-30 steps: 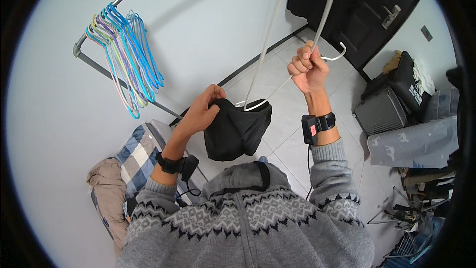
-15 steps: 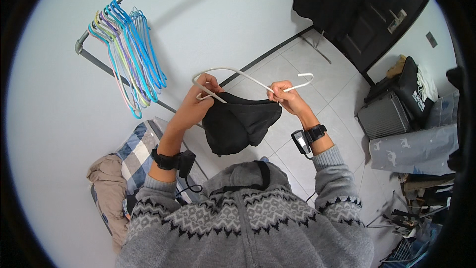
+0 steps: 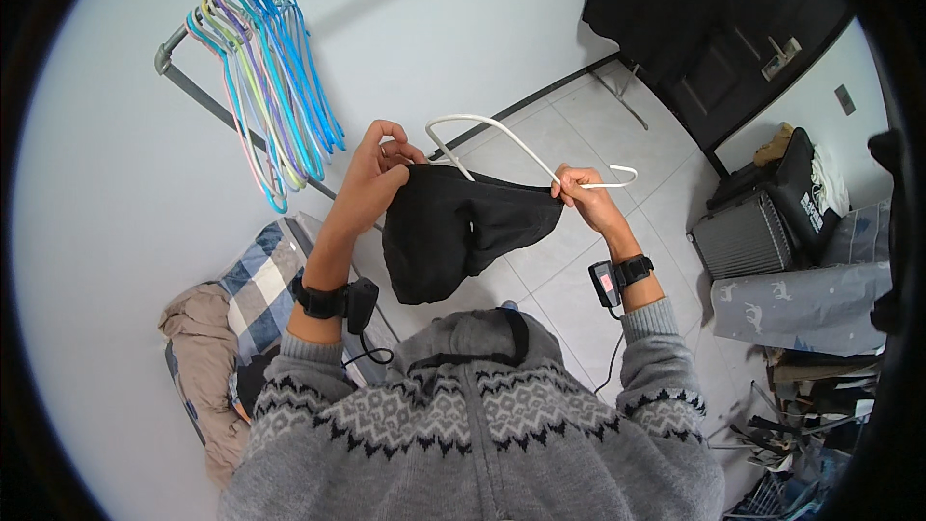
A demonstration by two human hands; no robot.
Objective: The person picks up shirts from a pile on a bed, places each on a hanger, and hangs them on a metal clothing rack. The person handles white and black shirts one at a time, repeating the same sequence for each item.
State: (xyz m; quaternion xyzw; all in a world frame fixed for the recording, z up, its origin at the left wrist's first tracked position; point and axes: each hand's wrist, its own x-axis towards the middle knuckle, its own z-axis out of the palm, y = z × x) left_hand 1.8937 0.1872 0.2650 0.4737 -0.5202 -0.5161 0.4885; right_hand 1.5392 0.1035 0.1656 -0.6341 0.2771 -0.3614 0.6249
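Observation:
Small black underpants (image 3: 439, 232) hang spread between my hands at chest height, waist edge up. At their left upper corner my left hand (image 3: 371, 178) pinches the waist edge between thumb and fingers, with the index finger raised. My right hand (image 3: 582, 191) is closed round the neck of a white clothes hanger (image 3: 506, 133) and also holds the right corner of the waist edge. The hanger's hook points right, past my right hand. Its far end goes down behind the waist edge, where the cloth hides it.
Several coloured hangers (image 3: 275, 87) hang on a metal rail (image 3: 207, 96) at the left. Below them lies folded bedding (image 3: 265, 270). Black clothing (image 3: 656, 0) hangs near the dark door (image 3: 762, 29). A ribbed suitcase (image 3: 743, 239) and a grey patterned cloth (image 3: 801, 309) are at the right.
The hanger has moved right, its left end leaving my left hand. My left hand has shifted up and left along the underpants' edge, stretching them wider. My right hand moved slightly right.

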